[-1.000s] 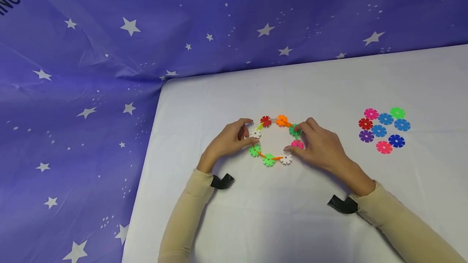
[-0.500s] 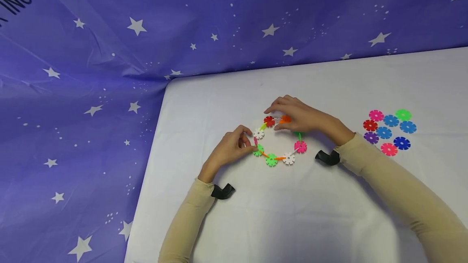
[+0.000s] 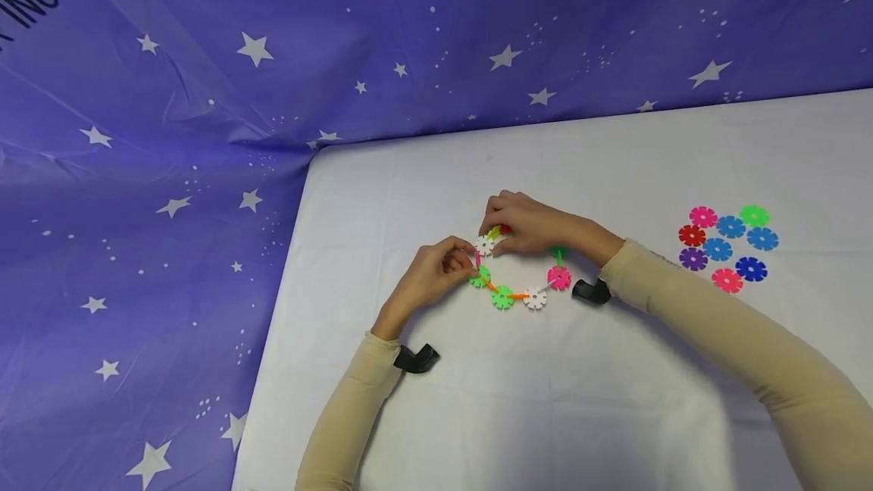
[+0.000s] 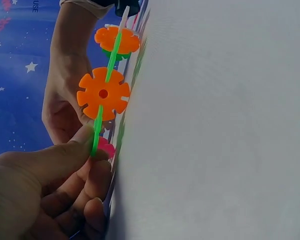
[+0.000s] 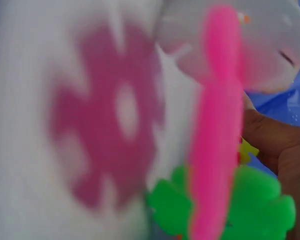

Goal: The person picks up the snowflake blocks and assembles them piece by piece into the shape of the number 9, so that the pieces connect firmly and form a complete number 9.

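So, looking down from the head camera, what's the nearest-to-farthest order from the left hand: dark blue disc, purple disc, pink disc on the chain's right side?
From the left hand:
1. Pink disc, on the right side of the chain.
2. Purple disc, lying loose, right of the chain.
3. Dark blue disc, farther right.

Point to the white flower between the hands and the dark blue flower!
White flower (image 3: 485, 246): head view, on its face near the middle.
Dark blue flower (image 3: 750, 267): head view, on its face near the middle.
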The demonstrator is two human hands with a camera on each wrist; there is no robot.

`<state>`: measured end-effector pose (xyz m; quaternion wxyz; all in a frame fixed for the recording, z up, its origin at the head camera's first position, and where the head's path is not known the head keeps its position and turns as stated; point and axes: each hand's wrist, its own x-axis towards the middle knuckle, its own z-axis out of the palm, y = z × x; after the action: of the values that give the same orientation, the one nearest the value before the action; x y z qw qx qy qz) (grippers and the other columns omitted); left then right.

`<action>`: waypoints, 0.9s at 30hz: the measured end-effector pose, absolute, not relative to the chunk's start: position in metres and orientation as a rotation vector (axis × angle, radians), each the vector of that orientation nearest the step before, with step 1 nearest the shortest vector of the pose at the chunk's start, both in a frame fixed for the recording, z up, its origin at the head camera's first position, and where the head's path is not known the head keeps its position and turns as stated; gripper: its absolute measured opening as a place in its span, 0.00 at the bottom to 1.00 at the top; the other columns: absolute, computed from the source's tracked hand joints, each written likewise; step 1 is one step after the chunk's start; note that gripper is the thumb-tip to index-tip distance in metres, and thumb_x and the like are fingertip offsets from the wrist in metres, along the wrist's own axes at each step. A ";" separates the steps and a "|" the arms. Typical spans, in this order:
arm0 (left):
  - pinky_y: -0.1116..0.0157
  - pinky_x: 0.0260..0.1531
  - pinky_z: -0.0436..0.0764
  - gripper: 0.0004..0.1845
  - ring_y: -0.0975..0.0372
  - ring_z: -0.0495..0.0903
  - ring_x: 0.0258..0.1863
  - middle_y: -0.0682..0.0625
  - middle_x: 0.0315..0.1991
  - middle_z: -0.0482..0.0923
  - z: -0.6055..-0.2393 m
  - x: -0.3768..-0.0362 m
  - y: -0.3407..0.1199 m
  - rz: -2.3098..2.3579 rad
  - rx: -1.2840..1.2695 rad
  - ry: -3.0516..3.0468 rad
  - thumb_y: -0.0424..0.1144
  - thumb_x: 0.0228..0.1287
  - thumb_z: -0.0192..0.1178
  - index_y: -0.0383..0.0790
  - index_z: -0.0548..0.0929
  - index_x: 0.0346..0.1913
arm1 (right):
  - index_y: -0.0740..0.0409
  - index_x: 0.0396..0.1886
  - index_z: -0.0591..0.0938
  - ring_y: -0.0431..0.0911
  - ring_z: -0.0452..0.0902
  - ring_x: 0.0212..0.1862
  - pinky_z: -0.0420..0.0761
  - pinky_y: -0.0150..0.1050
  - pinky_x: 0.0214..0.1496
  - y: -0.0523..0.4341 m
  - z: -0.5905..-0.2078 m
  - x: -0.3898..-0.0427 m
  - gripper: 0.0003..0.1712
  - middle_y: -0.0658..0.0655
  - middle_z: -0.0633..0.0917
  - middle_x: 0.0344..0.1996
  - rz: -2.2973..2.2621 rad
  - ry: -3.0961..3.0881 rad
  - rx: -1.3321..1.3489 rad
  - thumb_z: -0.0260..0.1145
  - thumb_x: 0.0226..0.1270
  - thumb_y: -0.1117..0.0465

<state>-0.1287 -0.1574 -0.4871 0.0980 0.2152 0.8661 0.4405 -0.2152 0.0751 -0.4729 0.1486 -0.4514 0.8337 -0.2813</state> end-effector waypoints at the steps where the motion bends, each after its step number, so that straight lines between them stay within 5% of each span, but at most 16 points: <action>1: 0.71 0.28 0.78 0.16 0.68 0.80 0.26 0.50 0.31 0.85 -0.487 -0.129 -0.158 1.303 0.640 2.563 0.34 0.58 0.70 0.37 0.80 0.48 | 0.50 0.46 0.87 0.47 0.68 0.47 0.66 0.45 0.53 0.074 -0.474 -0.215 0.17 0.51 0.79 0.42 -0.810 2.400 -1.304 0.75 0.57 0.52; 27: 0.72 0.29 0.79 0.13 0.68 0.80 0.28 0.49 0.32 0.86 -0.488 -0.128 -0.155 1.344 0.559 2.602 0.38 0.57 0.72 0.37 0.82 0.41 | 0.51 0.48 0.86 0.48 0.71 0.50 0.69 0.49 0.56 0.073 -0.477 -0.217 0.19 0.52 0.79 0.43 -0.822 2.367 -1.369 0.74 0.58 0.50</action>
<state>-0.1276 -0.1551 -0.4875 0.0797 0.1869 0.8699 0.4494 -0.2171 0.0727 -0.4766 0.1430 -0.4745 0.8205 -0.2850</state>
